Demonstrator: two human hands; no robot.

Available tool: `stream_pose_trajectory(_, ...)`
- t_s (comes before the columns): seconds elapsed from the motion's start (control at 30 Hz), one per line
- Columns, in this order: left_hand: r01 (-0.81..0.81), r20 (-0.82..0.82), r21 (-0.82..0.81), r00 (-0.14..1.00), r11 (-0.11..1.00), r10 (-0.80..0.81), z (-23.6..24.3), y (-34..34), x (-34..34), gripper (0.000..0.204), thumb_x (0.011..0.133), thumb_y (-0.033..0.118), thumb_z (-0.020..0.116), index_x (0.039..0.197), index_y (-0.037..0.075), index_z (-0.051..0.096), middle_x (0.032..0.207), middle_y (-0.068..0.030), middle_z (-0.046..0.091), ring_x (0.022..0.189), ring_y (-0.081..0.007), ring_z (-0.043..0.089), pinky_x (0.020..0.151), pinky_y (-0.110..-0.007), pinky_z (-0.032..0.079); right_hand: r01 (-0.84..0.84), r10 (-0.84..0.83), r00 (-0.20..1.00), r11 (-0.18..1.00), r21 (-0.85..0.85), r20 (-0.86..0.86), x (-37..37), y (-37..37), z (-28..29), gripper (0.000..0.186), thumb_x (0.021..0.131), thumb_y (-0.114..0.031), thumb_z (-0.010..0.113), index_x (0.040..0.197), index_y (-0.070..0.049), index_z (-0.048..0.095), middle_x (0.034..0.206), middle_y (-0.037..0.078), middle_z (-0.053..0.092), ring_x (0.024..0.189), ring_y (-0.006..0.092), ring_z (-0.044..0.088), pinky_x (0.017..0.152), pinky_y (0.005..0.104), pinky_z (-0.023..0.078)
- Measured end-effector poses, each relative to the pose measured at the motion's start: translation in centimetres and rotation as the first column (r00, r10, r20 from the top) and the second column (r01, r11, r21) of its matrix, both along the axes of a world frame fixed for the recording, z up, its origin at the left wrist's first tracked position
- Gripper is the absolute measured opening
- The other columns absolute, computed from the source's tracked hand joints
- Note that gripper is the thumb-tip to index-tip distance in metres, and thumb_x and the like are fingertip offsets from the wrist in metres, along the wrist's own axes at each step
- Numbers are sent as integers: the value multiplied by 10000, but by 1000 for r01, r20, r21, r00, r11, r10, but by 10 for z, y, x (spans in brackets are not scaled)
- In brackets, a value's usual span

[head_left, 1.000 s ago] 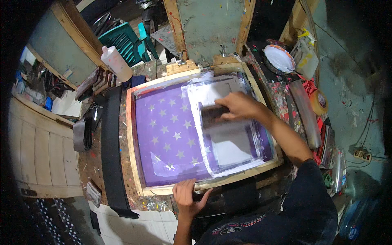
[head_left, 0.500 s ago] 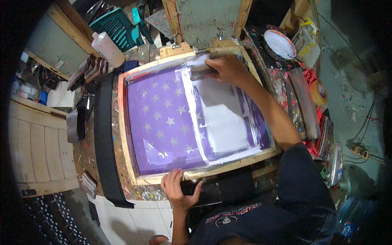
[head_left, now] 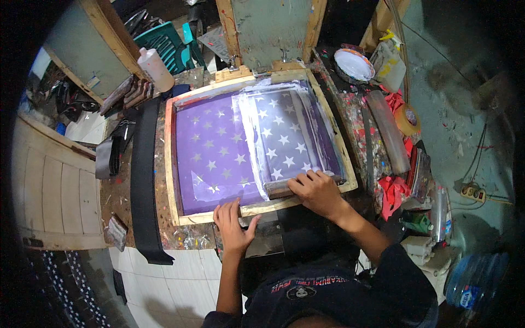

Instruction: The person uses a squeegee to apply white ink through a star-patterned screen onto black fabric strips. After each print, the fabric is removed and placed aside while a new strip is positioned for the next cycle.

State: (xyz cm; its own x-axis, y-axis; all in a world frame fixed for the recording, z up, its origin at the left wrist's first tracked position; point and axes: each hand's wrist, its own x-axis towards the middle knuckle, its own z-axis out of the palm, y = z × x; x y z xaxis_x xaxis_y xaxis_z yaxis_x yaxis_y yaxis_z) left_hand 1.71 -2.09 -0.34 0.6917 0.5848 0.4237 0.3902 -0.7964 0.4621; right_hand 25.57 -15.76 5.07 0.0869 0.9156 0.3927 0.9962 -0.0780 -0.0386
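Note:
A wooden-framed printing screen (head_left: 170, 158) lies on the workbench in front of me, its purple mesh (head_left: 205, 128) patterned with pale stars. White ink (head_left: 252, 131) streaks the mesh down the middle and around the right half, where bright stars show on grey. My right hand (head_left: 320, 194) grips a squeegee (head_left: 278, 190) at the near edge of the mesh, inside the frame. Its blade is mostly hidden beneath the fingers. Resting on the near frame rail, left of the squeegee, is my left hand (head_left: 234, 228), fingers spread and thumb apart, holding nothing.
Hinge clamps (head_left: 284, 59) fix the screen's far side. Black fabric strips (head_left: 143, 180) hang over the bench at left. A plastic bottle (head_left: 156, 70) stands far left; a bowl of white ink (head_left: 354, 64) sits far right. Tape (head_left: 407, 119) and red scraps (head_left: 392, 191) clutter the right side.
My right hand has drawn the squeegee from the far edge of the screen to the near edge. White ink over the right half has thinned, revealing stars. My left hand stays on the near rail.

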Motion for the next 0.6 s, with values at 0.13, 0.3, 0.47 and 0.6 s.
stream_pose_trajectory(0.13, 7, 38, -25, 999, 1000, -6, -7, -1, -4, 695, 794, 286, 858, 1348, -5, 555, 1150, -172, 614, 1117, -343, 568, 1099, -521, 340, 37, -37, 999, 999, -25, 11, -17, -13, -6, 154, 860, -149, 664, 1003, -98, 637, 856, 44, 631, 820, 223, 657, 707, 360, 532)
stream_pose_trajectory(0.3, 4, 103, -24, 995, 1000, -2, -4, -1, -1, 701, 767, 297, 882, 1321, 4, 567, 1117, -156, 614, 1094, -345, 569, 1061, -501, 342, 67, -74, 994, 994, -92, -83, -28, -24, 2, 327, 851, -232, 718, 1127, -83, 626, 1024, 122, 638, 985, 272, 636, 878, 427, 505)
stream_pose_trajectory(0.47, 5, 97, 32, 995, 999, -8, 30, 0, 2, 693, 779, 306, 870, 1320, -6, 570, 1077, -148, 616, 1032, -331, 565, 1019, -466, 351, 149, -150, 989, 989, -16, -6, -34, -30, 45, 719, 720, -444, 838, 1284, -83, 576, 1079, 200, 595, 1056, 320, 578, 985, 485, 437)
stream_pose_trajectory(0.6, 2, 115, 120, 993, 993, -16, 95, 16, 13, 707, 806, 385, 843, 1322, -13, 569, 1025, -142, 612, 981, -312, 555, 1018, -472, 327, 88, -95, 989, 994, 63, 111, -16, -14, 93, 883, 637, -552, 856, 1330, -99, 548, 1011, 153, 589, 966, 308, 597, 885, 451, 474)
